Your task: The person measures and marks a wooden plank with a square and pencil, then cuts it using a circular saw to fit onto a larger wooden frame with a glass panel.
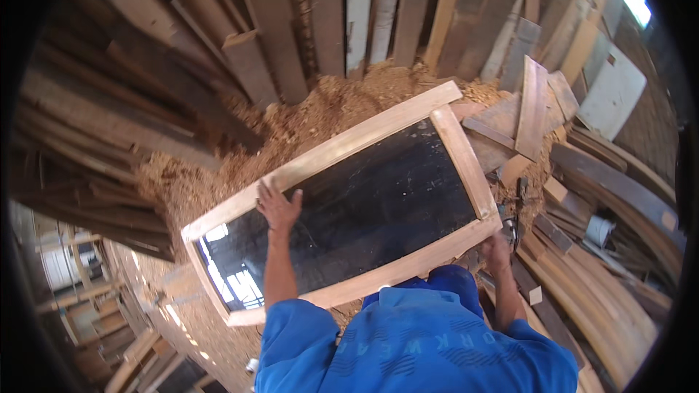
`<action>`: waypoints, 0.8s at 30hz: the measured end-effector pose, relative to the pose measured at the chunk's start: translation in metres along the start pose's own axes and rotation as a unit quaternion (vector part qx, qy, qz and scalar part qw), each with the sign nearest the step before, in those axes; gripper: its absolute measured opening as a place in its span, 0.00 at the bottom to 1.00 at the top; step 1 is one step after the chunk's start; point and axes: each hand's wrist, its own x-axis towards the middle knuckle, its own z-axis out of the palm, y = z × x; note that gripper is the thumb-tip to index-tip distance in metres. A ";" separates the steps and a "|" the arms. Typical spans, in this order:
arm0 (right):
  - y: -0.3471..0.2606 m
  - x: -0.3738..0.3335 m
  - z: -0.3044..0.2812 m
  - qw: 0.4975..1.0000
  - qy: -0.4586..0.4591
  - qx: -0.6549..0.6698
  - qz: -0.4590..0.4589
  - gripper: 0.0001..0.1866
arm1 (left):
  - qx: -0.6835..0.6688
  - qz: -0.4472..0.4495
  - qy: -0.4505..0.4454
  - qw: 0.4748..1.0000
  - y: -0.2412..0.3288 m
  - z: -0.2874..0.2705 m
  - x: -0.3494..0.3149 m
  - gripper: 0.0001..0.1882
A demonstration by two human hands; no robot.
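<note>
A wooden frame (pixel 378 118) of pale, planed wood lies tilted across the view in front of me. Set inside it is a glossy black panel (pixel 371 204), with bright window reflections at its left end. My left hand (pixel 279 207) rests with fingers spread on the panel's far left part, fingertips at the far rail. Beside the frame's near right corner is my right hand (pixel 497 253). Its fingers are blurred and partly hidden, so whether it holds anything does not show. Just beyond it lies a dark tool-like object (pixel 511 229), too unclear to name.
Heaps of wood shavings (pixel 328 113) surround the frame's far side. Tall boards (pixel 328 14) lean in rows behind it. Offcuts (pixel 532 105) lie at the far right, and long planks (pixel 590 295) are stacked on the right. A white cup-like container (pixel 599 231) sits among them.
</note>
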 end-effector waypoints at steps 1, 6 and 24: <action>-0.005 -0.033 0.053 0.993 -0.035 0.105 0.027 0.21 | 0.004 -0.015 -0.051 0.999 -0.025 0.000 0.027 0.55; 0.015 -0.076 0.149 0.943 -0.061 0.292 0.151 0.28 | 0.038 -0.059 -0.331 0.941 -0.071 -0.013 0.112 0.64; 0.032 -0.073 0.141 0.920 0.050 0.379 0.091 0.24 | 0.034 0.083 -0.291 0.953 -0.029 -0.091 0.099 0.46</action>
